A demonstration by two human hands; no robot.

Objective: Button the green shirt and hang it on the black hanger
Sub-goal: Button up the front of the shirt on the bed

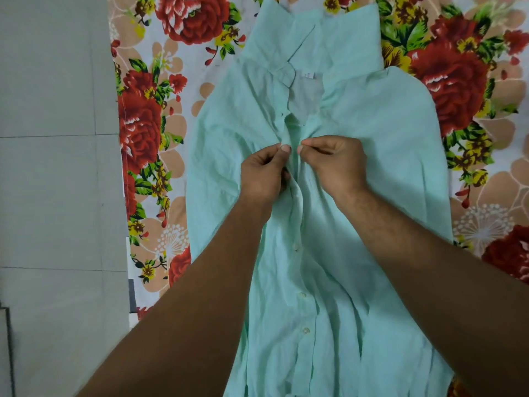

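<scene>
The green shirt [357, 173] is laid flat, front side up, on a bedsheet [160, 116] printed with big red roses, yellow flowers and green leaves on a white and beige ground; the collar [312, 38] is turned to the far side and the hem to the near side. The cloth is a thin, pale mint woven fabric, much wrinkled, with soft folds along the front placket; a small white label [308, 75] is seen inside the neck. Three small pale round buttons are seen on the lower placket, closed: one [296, 247], a second [302, 294] and a third [305, 330]; above the hands the neck is open in a narrow V shape. To the left of the sheet a plain grey tiled floor [54, 167] is seen, smooth, with thin joint lines.

Both forearms are stretched forward from the lower edge, bare, and they come together over the chest of the shirt. The left hand [264, 174] is closed in a pinch on the left edge of the placket, with the thumb and a fingertip raised upward; the right hand [335, 161] is closed in a pinch on the opposite edge, the knuckles bent and the fingertips turned to the left. The two hands are just beside each other, with only a narrow strip of cloth between them; whether a button is held there cannot be told.
</scene>
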